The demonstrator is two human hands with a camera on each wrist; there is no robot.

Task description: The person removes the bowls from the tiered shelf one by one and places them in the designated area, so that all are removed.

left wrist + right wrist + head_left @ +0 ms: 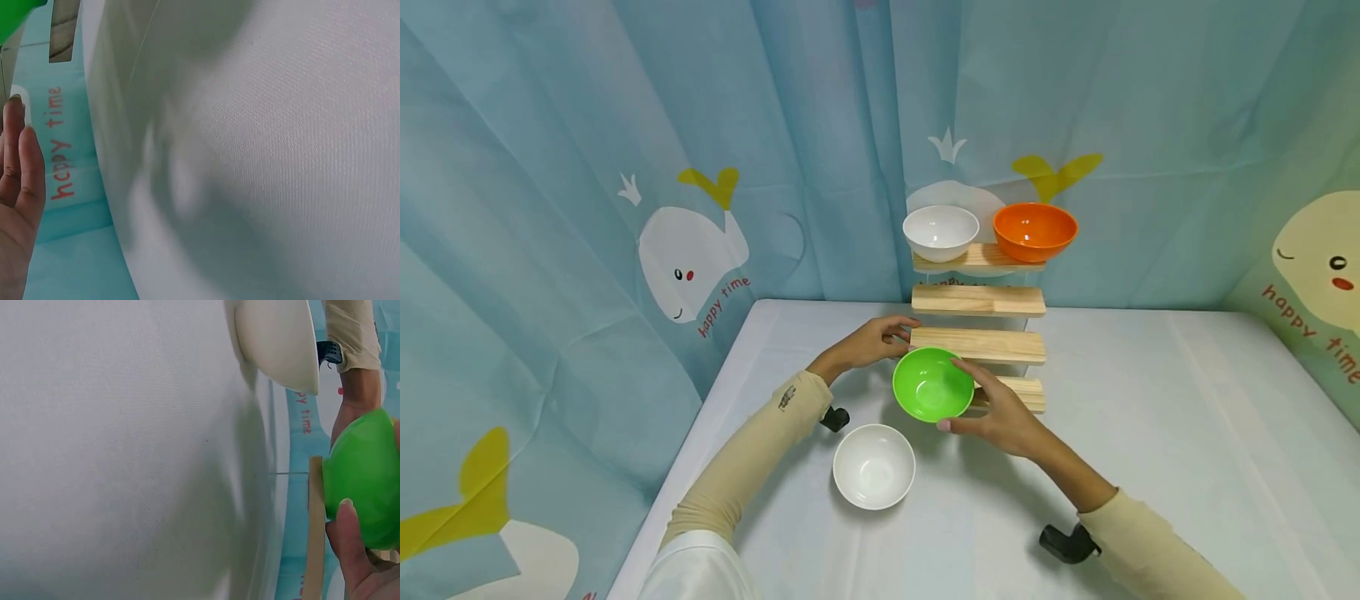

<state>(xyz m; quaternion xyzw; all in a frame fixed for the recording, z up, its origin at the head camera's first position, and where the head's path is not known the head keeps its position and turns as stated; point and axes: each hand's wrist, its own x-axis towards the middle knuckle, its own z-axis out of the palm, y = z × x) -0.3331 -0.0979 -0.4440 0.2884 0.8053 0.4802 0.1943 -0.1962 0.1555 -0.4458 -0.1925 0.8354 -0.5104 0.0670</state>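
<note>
While the right hand (1002, 418) grips the green bowl (929, 389) — probably to steady it — the left hand (871, 341), fingers loose, flanks the shelf's (992, 343) left.

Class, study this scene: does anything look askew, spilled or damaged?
Nothing looks spilled or damaged, including the green bowl in the right hand. One slight oddity: on the top board, the orange bowl juts past its right end in the head view, so it looks off-centre, though upright.

Bowl (874, 467) on table (1157, 433), shelf (977, 300) behind, bowls (1035, 232) atop
</note>
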